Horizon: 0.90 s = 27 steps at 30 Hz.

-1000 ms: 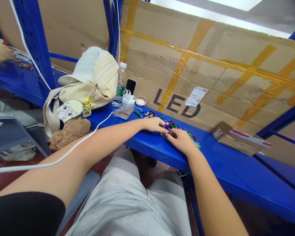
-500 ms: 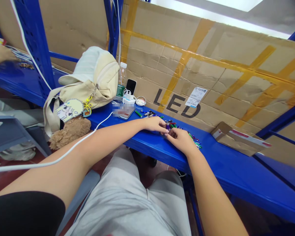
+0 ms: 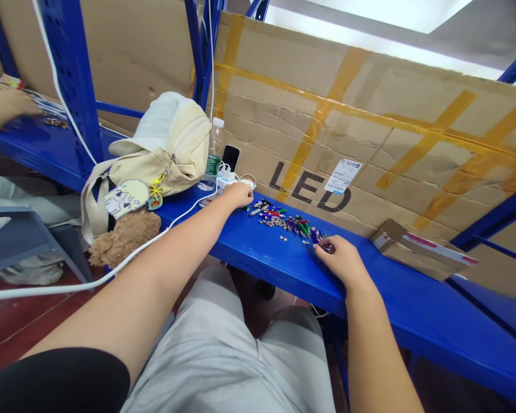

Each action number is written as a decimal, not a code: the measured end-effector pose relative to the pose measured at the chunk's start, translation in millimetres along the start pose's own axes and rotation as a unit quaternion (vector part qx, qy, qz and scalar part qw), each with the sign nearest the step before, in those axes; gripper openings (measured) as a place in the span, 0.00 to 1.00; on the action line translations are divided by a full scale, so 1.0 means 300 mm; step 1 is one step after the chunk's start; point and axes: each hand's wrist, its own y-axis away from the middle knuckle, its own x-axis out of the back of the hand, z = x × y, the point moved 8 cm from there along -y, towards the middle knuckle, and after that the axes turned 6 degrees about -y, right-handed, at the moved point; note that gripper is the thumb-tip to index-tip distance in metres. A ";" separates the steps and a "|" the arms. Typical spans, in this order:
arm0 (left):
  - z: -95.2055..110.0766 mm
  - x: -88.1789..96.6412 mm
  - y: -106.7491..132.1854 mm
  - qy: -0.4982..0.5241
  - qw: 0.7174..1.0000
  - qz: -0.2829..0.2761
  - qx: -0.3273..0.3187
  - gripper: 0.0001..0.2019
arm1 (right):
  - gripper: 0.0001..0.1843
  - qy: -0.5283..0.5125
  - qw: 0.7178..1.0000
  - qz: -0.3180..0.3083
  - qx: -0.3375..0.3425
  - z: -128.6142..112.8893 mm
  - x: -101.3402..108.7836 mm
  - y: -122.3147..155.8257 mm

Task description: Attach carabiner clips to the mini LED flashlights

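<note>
– Trinkets (image 3: 290, 222), loc?
– Strewn on shelf (image 3: 249, 244), betw. both hands.
– Hands?
– L hand (image 3: 239, 194): curled at pile's left end, grip can't tell. R hand (image 3: 343, 261): curled, fingertips on pc at right end, hold unclear.

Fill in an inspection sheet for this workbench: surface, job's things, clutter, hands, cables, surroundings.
Surface: blue shelf, glossy.
Job's things: small coloured pieces scattered in a strip.
Clutter: cream bag, plush toy, water bottle, phone, cardboard box.
Hands: left hand at the strip's left end; right hand touching its right end.
Cables: white cable runs beside the left arm.
Surroundings: cardboard wall marked LED; another person's hand far left.
</note>
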 end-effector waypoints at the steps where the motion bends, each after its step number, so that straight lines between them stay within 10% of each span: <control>1: 0.007 -0.003 0.006 -0.005 1.000 -0.007 -0.002 0.12 | 0.10 0.005 1.000 -0.009 -0.005 0.009 -0.006 0.003; 11: 0.105 -0.049 0.027 -0.070 0.992 -0.087 -0.054 0.18 | 0.15 0.142 0.985 -0.012 -0.094 0.058 0.000 0.011; 20: 0.122 -0.054 0.032 0.025 0.992 -0.085 -0.084 0.10 | 0.11 0.041 0.990 0.025 0.136 -0.184 -0.043 0.010; 27: 0.101 -0.024 0.003 0.050 0.992 -0.039 -0.111 0.13 | 0.14 0.045 0.985 -0.049 0.161 -0.253 -0.123 -0.011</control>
